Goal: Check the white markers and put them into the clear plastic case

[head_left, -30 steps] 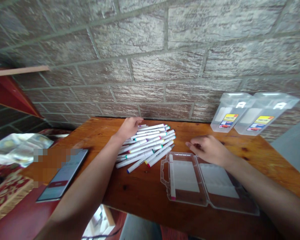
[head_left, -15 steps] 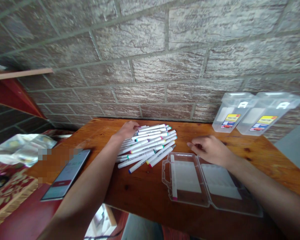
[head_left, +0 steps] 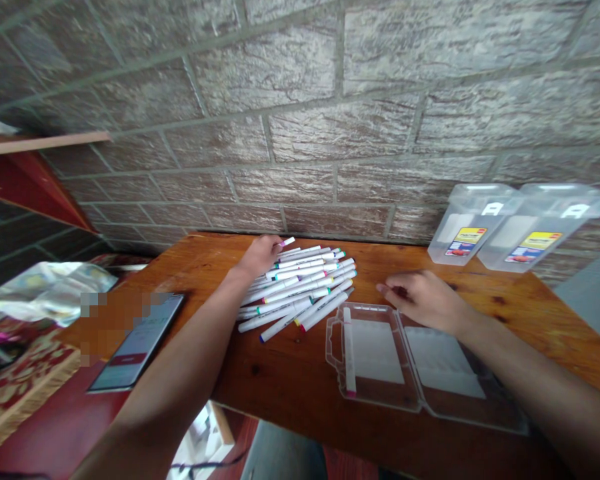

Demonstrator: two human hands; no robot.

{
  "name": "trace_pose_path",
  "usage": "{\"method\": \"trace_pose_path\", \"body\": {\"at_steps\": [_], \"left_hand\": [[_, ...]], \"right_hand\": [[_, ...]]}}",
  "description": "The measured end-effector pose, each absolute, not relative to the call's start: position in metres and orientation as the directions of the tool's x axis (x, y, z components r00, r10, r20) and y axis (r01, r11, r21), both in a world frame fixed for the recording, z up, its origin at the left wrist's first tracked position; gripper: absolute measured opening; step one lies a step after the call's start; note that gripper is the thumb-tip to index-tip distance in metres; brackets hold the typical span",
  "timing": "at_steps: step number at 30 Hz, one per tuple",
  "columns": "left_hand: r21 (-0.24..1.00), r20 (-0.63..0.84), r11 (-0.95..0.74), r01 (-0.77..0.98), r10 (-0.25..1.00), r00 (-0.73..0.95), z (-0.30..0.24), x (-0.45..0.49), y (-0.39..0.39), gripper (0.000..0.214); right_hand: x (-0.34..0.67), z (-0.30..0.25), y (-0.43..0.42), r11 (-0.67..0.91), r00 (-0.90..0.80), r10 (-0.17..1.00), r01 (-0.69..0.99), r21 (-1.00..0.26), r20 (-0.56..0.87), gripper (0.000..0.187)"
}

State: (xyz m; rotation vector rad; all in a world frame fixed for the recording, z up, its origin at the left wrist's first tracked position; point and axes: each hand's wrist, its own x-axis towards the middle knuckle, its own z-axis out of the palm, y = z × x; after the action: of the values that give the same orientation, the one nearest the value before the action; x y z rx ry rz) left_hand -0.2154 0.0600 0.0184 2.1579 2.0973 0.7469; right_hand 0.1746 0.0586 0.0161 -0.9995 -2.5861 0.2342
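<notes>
A pile of white markers [head_left: 300, 288] with coloured caps lies on the wooden table [head_left: 290, 380]. My left hand [head_left: 261, 254] rests at the pile's far left end, its fingers closed round one marker whose tip sticks up past them. An open clear plastic case [head_left: 420, 363] lies flat to the right of the pile, with a single white marker [head_left: 349, 352] along its left side. My right hand [head_left: 423, 297] hovers over the case's back edge, fingers loosely curled, with nothing visible in it.
Two closed clear marker cases [head_left: 515, 227] lean against the brick wall at the back right. A phone [head_left: 137, 343] lies near the table's left edge. A crinkled foil bag [head_left: 45, 290] and a patterned cloth [head_left: 15, 380] sit further left.
My left hand has closed on a marker at the far end of the pile and lifted its tip. My right hand has stayed almost where it was.
</notes>
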Motion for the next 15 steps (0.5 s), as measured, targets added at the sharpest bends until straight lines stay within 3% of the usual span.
{"method": "trace_pose_path", "body": {"at_steps": [9,15], "left_hand": [[0.403,0.499,-0.253,0.879,0.867,0.021,0.036,-0.176,0.050,0.029],[0.410,0.584,-0.397,0.821,0.806,0.098,0.043,-0.151,0.039,0.026]], "right_hand": [[0.177,0.015,0.061,0.740,-0.701,0.671,0.612,-0.279,0.242,0.044],[0.177,0.012,0.060,0.770,-0.692,0.638,0.567,-0.292,0.339,0.048]]}}
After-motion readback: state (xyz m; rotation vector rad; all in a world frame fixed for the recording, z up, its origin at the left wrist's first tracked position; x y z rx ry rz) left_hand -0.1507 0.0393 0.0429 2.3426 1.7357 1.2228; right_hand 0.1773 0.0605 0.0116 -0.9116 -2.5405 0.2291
